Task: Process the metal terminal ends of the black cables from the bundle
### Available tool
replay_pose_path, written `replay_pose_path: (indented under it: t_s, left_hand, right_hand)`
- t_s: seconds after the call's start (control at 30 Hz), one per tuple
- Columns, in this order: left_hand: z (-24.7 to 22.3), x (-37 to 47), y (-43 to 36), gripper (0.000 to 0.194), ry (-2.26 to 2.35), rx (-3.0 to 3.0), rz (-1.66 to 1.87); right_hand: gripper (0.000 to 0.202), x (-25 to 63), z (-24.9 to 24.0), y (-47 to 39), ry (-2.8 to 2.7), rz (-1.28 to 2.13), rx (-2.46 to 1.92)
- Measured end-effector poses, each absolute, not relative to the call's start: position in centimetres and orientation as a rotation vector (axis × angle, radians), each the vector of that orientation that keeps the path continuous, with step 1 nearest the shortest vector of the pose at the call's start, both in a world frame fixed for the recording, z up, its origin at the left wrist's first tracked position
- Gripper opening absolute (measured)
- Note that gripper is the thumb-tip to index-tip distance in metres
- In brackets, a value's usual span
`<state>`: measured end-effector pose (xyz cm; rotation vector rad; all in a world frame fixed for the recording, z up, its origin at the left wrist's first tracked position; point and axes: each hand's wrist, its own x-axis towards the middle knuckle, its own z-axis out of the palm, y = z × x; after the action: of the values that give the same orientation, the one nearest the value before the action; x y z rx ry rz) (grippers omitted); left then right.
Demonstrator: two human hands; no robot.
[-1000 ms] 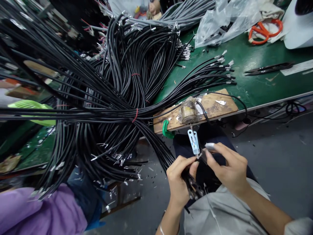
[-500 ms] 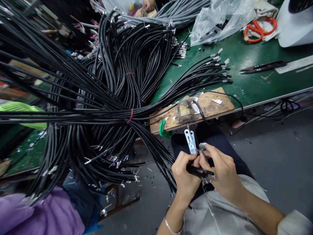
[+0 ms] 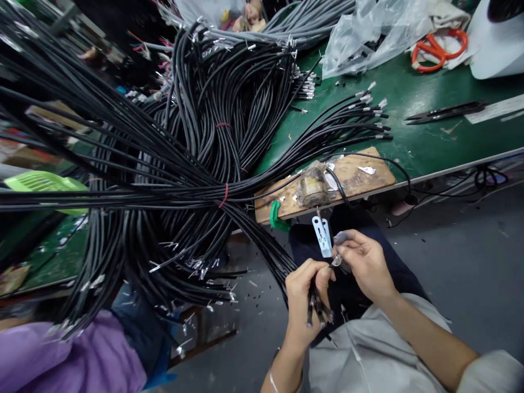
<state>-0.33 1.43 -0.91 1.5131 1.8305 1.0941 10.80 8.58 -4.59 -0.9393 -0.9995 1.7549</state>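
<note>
My left hand (image 3: 307, 297) is closed around several black cables (image 3: 275, 254), whose cut ends stick out below the fingers. One cable's tip points right from between its thumb and forefinger. My right hand (image 3: 366, 265), with a grey cover on a fingertip, pinches a shiny, silvery wisp (image 3: 336, 261) at that tip. Just above the hands, a light blue clothespin (image 3: 322, 237) hangs on the shaft of a tape-wrapped motor (image 3: 313, 188). The motor is fixed on a wooden board (image 3: 374, 172) at the table edge.
A green clamp (image 3: 277, 217) grips the board. Big bundles of black cable (image 3: 196, 136) cover the left of the green table (image 3: 442, 147). Black snips (image 3: 446, 113), orange-handled scissors (image 3: 434, 52) and a plastic bag (image 3: 356, 41) lie at right. A person in a purple sleeve (image 3: 98, 355) sits at lower left.
My right hand has moved up and away from the cable ends in my left hand, to one cable's tip. My left hand has turned, so the other ends now hang downward.
</note>
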Motion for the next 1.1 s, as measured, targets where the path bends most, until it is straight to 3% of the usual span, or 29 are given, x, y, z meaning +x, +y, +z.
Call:
replay_pose_path:
  t_s: [0.13,0.3,0.53,0.67,0.87,1.1]
  left_hand:
    - [-0.5,-0.6,1.5,0.034,1.821,1.448,1.076]
    - [0.1,-1.9,1.5,0.032,1.771,1.376,1.003]
    - [-0.5,-2.9,2.0,0.021,1.463,1.524,1.295]
    - [-0.9,-2.1,2.2,0.017,1.543,1.5,1.378]
    - [-1.0,-2.5,1.9,0.015,1.517,1.444,1.479]
    - [-1.6,-2.4,2.5,0.011,1.492,1.3,1.689]
  right_hand:
    - [0.01,11.6,-3.9,9.3,-1.308,1.792,-0.681]
    - [0.019,12.2,-2.8,8.6,-1.607,1.371,-0.741]
    - [0.024,11.4,-3.3,9.4,-1.006,2.405,-0.595]
    - [0.016,10.9,-2.9,11.7,-1.079,2.342,-0.745]
    - [0.034,10.3,-1.2,14.4,-1.199,1.944,-0.891]
    - [0.043,8.9,-1.1,13.4,-0.923,2.145,-0.727]
